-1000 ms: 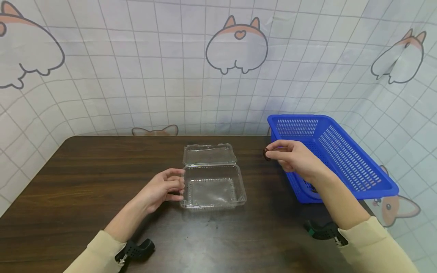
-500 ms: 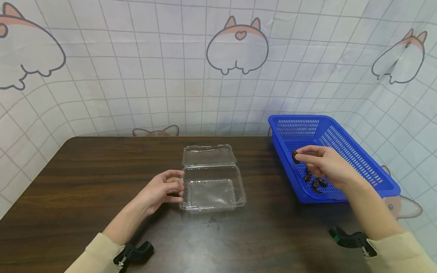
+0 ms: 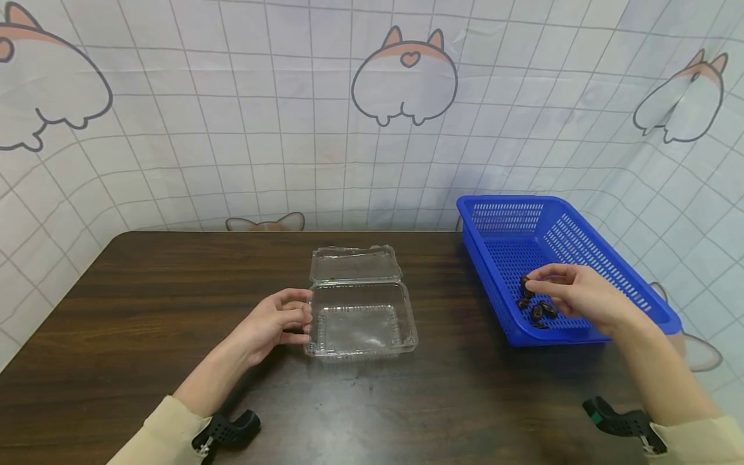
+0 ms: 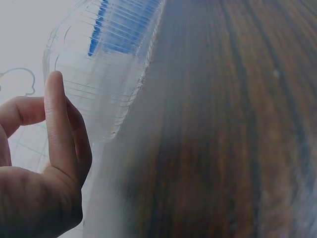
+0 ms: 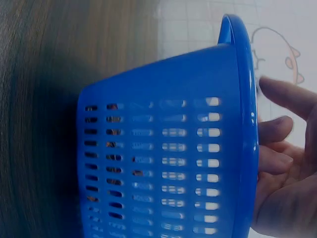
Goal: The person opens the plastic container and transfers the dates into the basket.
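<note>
An open clear plastic clamshell box [image 3: 360,352] lies on the dark wooden table, its lid [image 3: 356,265] folded back toward the wall. My left hand [image 3: 279,323] rests its fairly straight fingers against the box's left side; in the left wrist view a finger [image 4: 58,119] reaches the clear rim. Over the inside of the blue basket [image 3: 488,284], my right hand [image 3: 581,294] pinches a dark brown date [image 3: 524,284] between thumb and forefinger. Several more dates [image 3: 537,311] lie just below it on the basket floor. The right wrist view shows the basket's slotted wall [image 5: 163,148], hiding the fingertips' work.
The basket stands at the table's right side, its raised rim [image 3: 616,255] around the right hand. Behind the table [image 3: 145,310] hangs a white gridded cloth [image 3: 261,129] with cartoon dogs. Black camera mounts [image 3: 229,429] sit at both wrists.
My right hand has carried the date from left of the basket rightward over its rim and down toward the other dates. My left hand and the box have stayed nearly still.
</note>
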The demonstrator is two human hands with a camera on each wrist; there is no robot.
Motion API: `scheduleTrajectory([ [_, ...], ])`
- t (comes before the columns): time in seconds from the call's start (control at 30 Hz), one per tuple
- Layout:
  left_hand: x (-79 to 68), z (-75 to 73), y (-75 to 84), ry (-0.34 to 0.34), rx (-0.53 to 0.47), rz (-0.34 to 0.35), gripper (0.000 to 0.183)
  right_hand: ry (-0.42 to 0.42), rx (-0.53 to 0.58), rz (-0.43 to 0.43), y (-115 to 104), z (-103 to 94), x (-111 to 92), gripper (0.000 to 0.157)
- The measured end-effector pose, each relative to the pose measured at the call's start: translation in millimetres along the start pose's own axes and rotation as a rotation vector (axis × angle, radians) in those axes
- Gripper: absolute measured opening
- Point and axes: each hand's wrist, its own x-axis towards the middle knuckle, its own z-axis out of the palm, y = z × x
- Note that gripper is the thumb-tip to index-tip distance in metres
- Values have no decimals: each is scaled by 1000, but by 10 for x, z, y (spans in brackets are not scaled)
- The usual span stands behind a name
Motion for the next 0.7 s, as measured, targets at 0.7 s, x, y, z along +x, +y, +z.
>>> scheduleTrajectory([
  [0.7, 121, -18, 359, 209, 774, 333, 45, 304, -479, -386, -815, 760, 370, 45],
])
